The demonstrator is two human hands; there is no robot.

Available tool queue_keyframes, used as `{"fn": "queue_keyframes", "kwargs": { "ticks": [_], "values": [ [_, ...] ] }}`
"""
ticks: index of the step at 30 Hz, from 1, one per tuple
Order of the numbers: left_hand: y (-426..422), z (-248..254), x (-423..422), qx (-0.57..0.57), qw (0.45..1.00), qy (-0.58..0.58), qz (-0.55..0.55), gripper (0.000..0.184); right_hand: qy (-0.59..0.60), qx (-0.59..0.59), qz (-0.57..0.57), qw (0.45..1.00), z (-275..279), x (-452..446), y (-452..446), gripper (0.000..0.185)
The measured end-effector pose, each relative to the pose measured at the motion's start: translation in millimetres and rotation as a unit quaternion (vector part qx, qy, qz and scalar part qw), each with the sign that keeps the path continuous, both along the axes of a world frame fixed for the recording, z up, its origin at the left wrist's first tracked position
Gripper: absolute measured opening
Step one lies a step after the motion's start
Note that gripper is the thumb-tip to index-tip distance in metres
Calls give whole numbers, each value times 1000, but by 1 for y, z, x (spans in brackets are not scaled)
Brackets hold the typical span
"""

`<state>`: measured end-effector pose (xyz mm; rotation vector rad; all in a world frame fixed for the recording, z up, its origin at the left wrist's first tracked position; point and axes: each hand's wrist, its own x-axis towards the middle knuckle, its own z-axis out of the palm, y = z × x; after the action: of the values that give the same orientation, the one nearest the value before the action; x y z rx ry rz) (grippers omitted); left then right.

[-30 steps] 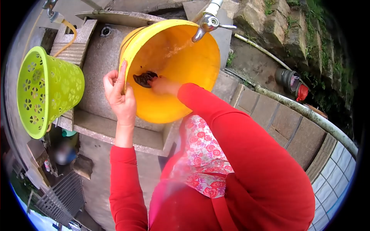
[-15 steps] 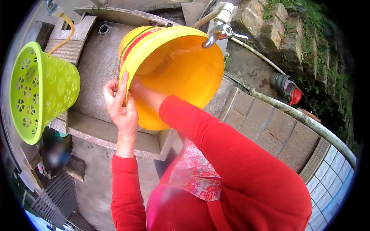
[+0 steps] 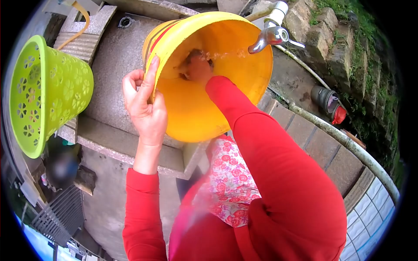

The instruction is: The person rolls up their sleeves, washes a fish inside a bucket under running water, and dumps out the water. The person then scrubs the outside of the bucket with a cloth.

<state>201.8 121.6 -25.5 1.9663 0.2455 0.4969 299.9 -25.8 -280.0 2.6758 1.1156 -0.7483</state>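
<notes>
A yellow bucket (image 3: 191, 117) lies tilted on its side at the sink, its mouth turned toward me and the tap. My left hand (image 3: 148, 104) is closed on its near left rim, with the thumb and fingers on either side of the edge. Deep inside the bucket, my right hand (image 3: 201, 69) is against the inner wall or bottom, around a dark thing (image 3: 188, 65) whose kind I cannot make out; its fingertips are mostly hidden. Water streams from the metal tap (image 3: 267, 38) into the bucket's mouth.
A green basket (image 3: 65, 93) with flower-shaped holes stands at the left of the stone sink (image 3: 109, 65). A pipe (image 3: 344, 137) runs along the right side. Beyond it lie a dark bucket (image 3: 323, 98) and stone steps. A metal rack (image 3: 61, 213) is at lower left.
My right hand has moved deeper and rightward inside the bucket, and the dark thing at it now shows. The bucket sits slightly farther right in view, my left hand still on its rim.
</notes>
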Motion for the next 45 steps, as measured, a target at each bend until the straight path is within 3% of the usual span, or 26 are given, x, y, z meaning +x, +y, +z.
{"fn": "queue_keyframes", "kwargs": {
  "ticks": [3,4,6,9,11,12,13,14,16,17,19,21,23,25,28,30,33,34,37,40,41,42,43,44,45],
  "values": [
    [-2,0,0,2,1000,5,5,58,254,163,-241,923,20,-61,73,49],
    [-1,-1,0,0,1000,11,7,53,412,367,-376,745,33,-68,96,47],
    [-3,-1,4,7,1000,8,17,48,517,537,-474,468,84,-79,106,44],
    [-9,-4,12,32,999,-3,42,47,506,553,-492,442,196,-105,77,42],
    [-11,-5,11,33,998,-5,48,49,392,453,-404,691,198,-125,37,42],
    [-12,-6,9,27,998,2,53,50,245,299,-276,880,172,-140,6,43],
    [-12,-5,8,22,998,12,58,50,165,254,-159,940,175,-138,-31,37],
    [-12,-4,7,20,998,17,57,53,159,179,-71,968,170,-121,-71,38],
    [-17,-1,6,21,998,7,63,55,-40,20,100,994,177,-63,-122,39],
    [-17,1,9,23,997,-2,69,56,-67,-17,109,992,179,-46,-125,40],
    [-25,0,12,27,996,-11,88,59,31,-40,24,998,183,-58,-110,46],
    [-26,-2,12,32,994,-4,103,60,285,102,-99,948,176,-101,-77,53],
    [-21,-4,9,29,994,1,107,67,447,280,-312,790,220,-127,-23,58],
    [-23,-4,6,26,994,5,109,70,456,502,-376,631,245,-145,9,62],
    [-30,-5,7,28,994,-5,108,69,431,388,-284,763,257,-137,-26,64],
    [-31,-2,7,15,995,6,97,70,400,314,-141,849,258,-129,-64,62],
    [-22,-6,8,9,995,2,101,70,226,148,88,959,244,-99,-132,52],
    [-22,-5,6,7,995,0,99,70,144,115,149,972,242,-83,-153,50],
    [-26,-6,9,19,994,-10,110,69,45,66,217,973,252,-42,-173,48],
    [-27,-7,12,9,993,-9,120,68,173,99,113,973,242,-76,-149,51],
    [-26,-7,15,1,993,-10,118,68,279,120,49,952,230,-93,-127,55],
    [-26,-6,15,4,993,-7,116,68,398,217,-69,889,225,-107,-97,61],
    [-26,-5,12,9,993,-1,115,68,506,235,-200,806,247,-103,-61,62],
    [-25,-5,12,14,993,5,115,68,577,386,-330,640,232,-113,-26,60],
    [-21,-7,15,10,994,4,113,68,604,551,-294,494,254,-101,-2,58]
  ]
}}
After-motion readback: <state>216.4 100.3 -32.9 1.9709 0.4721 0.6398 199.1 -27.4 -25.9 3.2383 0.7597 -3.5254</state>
